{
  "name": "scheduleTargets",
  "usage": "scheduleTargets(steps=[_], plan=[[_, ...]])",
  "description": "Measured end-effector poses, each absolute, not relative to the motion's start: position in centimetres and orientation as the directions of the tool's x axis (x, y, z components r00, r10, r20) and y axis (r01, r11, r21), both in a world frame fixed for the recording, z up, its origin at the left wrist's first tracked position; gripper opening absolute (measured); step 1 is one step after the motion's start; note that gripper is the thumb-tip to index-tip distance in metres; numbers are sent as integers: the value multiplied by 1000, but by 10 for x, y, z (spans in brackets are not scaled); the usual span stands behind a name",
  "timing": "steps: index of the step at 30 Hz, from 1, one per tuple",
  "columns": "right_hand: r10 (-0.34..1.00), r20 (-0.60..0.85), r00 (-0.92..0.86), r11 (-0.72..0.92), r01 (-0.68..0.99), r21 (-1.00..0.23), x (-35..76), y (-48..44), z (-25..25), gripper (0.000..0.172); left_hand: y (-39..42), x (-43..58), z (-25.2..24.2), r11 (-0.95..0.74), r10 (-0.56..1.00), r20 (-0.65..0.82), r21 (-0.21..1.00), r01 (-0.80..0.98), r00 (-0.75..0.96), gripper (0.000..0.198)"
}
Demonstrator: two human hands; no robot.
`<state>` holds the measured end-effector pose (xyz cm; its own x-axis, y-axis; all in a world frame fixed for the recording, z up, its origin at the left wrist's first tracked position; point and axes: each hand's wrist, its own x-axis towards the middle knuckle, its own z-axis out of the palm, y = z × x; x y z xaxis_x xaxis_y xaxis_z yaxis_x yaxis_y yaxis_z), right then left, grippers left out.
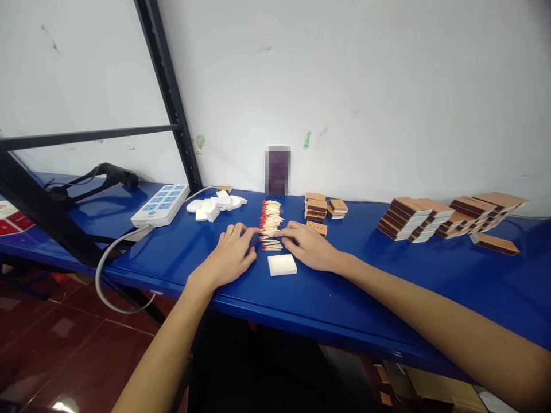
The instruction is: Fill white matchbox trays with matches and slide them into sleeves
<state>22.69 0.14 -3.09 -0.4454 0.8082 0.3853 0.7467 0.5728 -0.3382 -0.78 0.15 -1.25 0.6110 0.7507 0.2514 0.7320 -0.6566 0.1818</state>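
Observation:
A row of red-tipped matches (271, 221) lies on the blue table, heads to the left. At its left side, my left hand (230, 252) touches the match heads with the tip of its index finger, thumb held apart. Opposite it, my right hand (307, 244) lays its index fingertip at the plain ends of the sticks, other fingers partly curled. Both hands are open and grip nothing. Just in front of the matches sits a white matchbox tray (282, 265); its inside is hard to make out.
Loose white trays (215, 205) are heaped at the back left, beside a power strip (161, 205). Small matchboxes (316, 206) stand behind my right hand. Taller matchbox stacks (408, 218) are at the right. A black rack post (170, 86) rises at the left.

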Motion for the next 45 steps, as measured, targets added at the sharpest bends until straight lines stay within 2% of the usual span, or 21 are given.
scheduleTargets(steps=[3, 12, 33, 39, 42, 45], plan=[[806, 388, -446, 576, 742, -342, 227, 1, -31, 34, 2, -8, -14, -637, 766, 244, 164, 753, 595, 43], [812, 370, -452, 569, 754, -328, 227, 2, -31, 34, 2, -7, -13, -639, 765, 224, 147, 755, 604, 38], [808, 384, -447, 576, 738, -352, 227, 2, -31, 30, 2, -7, -11, -686, 727, 224, 194, 701, 650, 31], [832, 364, -419, 551, 708, -443, 226, 2, -26, 27, 3, -8, -12, -688, 725, 233, 207, 696, 648, 39], [860, 310, -406, 511, 681, -525, 226, 2, -22, 24, 3, -6, -12, -693, 718, 249, 175, 699, 650, 42], [879, 258, -401, 471, 650, -596, 228, 5, -20, 30, 2, -3, -11, -694, 712, 253, 114, 711, 655, 46]])
